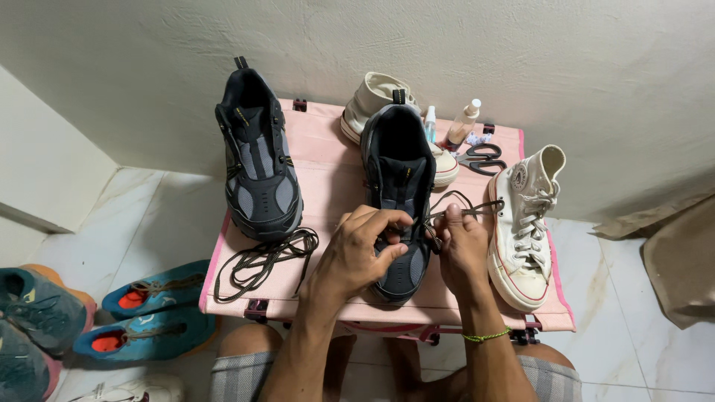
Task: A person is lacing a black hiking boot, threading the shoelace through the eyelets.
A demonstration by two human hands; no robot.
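Observation:
A dark grey and black shoe (399,171) stands in the middle of a pink folding table (328,179), toe towards me. My left hand (361,249) rests on its toe and pinches its front eyelets. My right hand (460,246) grips the shoe's dark brown lace (465,208) beside the tongue; the lace loops up to the right. The matching shoe (259,156) stands at the table's left without a lace. A loose dark lace (261,260) lies coiled in front of it.
A white high-top sneaker (525,227) stands at the right edge, another cream one (380,100) behind. Black scissors (482,158) and small spray bottles (462,123) sit at the back. Blue and orange shoes (153,313) and others lie on the tiled floor at left.

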